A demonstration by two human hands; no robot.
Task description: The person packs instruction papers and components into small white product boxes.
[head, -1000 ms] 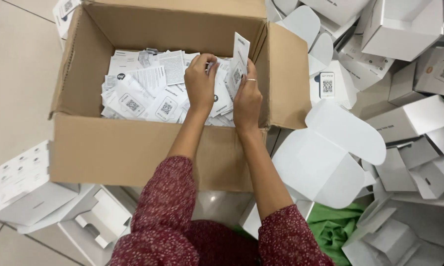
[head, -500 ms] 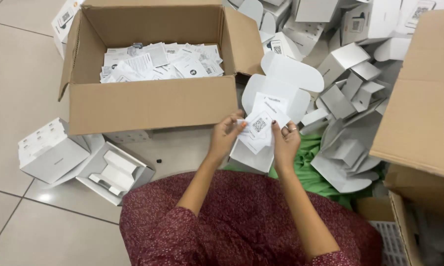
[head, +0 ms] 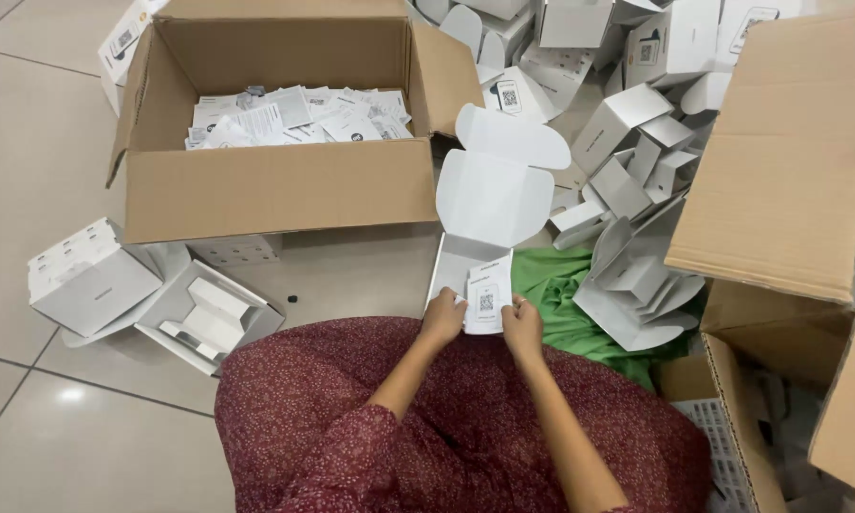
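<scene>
Two hands on one item: your left hand [head: 443,318] and right hand [head: 522,328] both pinch a small white leaflet [head: 487,297] with a square code patch on its face. Fingers curl closed on its side edges, left hand at the 9 o'clock edge, right hand at the 3 o'clock edge. The leaflet sits upright between them, just above your lap, near frame centre.

Directly behind the leaflet, toward 12 o'clock, an open white carton [head: 492,204] lies with its rounded lid flaps spread. The leaflet's top overlaps the carton's lower panel; you cannot tell whether it touches.

At 11 o'clock from your hands stands a large brown cardboard box [head: 275,185], flaps up, its floor covered with loose white leaflets [head: 299,116]. At 9 o'clock, on the tiled floor [head: 38,123], a closed white box [head: 90,277] rests against an opened white box with an insert [head: 209,318].

At 3 o'clock a green cloth [head: 565,304] spreads on the floor under folded white cartons. From 1 to 2 o'clock a heap of empty white cartons [head: 627,142] lies tumbled, some flat, some half folded. A second brown cardboard box [head: 788,161] fills the 3 o'clock edge, one flap tilted over the heap. A white perforated tray [head: 717,437] shows at 4 o'clock inside another brown box.

Your dark red patterned garment [head: 351,418] covers the lower frame.
</scene>
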